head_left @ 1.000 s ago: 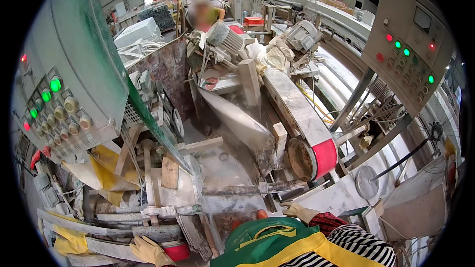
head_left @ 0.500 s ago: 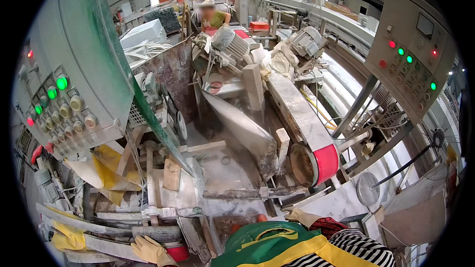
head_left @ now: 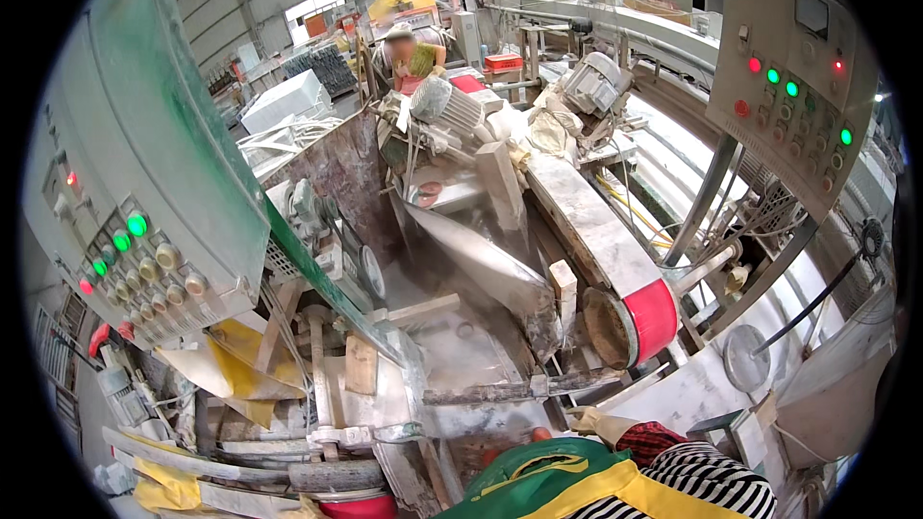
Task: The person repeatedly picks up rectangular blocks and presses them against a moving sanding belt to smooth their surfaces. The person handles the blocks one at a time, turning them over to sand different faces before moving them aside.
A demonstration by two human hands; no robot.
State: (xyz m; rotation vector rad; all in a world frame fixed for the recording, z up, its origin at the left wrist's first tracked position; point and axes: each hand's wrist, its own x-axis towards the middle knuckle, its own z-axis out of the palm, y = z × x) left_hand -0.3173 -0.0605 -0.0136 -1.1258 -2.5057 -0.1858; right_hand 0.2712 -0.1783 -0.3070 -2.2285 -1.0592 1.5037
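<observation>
My right hand (head_left: pixel 604 425), in a cream work glove, lies beyond my green and yellow apron (head_left: pixel 538 477), beside a pale ledge. Its fingers look stretched out, with nothing seen in them. Of my left hand (head_left: pixel 304 508) only a bit of cream glove shows at the lower edge; its fingers are hidden. Close by it is a red-banded roller end (head_left: pixel 358 506). Ahead of my right hand, a long sloping belt machine (head_left: pixel 596 221) ends in a red band (head_left: pixel 651 315). A broad pale panel (head_left: pixel 481 255), blurred along its edge, slants beside it.
Control boxes with lit buttons stand at left (head_left: pixel 144 183) and right (head_left: pixel 793 67). Grey motors (head_left: pixel 447 104) sit on the machinery ahead. Wooden blocks (head_left: pixel 361 365) and a beam (head_left: pixel 500 387) border a wet tray. Farther back, a co-worker (head_left: pixel 411 58) stands among machines.
The view has shifted, so the machinery sits lower and to the right. My left hand has dropped almost out of the picture; my right hand stays near the ledge.
</observation>
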